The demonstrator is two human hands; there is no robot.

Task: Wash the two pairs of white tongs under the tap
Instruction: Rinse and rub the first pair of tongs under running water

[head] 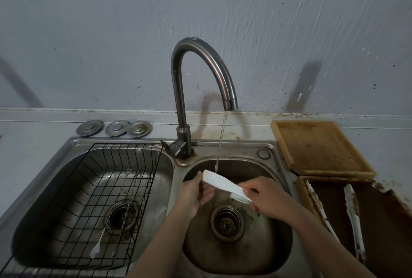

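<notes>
Gripping white tongs (225, 185) w/ left hand (191, 191) & right hand (266, 198) over sink basin (263, 253), 2nd pair (354, 217) in tray (301, 191).

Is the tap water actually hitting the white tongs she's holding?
Touching. The head view shows the water stream landing on the white tongs, held over the right basin by the left hand and right hand.

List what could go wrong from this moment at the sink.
1. The white tongs are wet under the stream, held only at their ends by the left hand and right hand; they might slip toward the open drain.
2. The second pair lies on a stained tray and may get forgotten or re-soil clean ones.
</notes>
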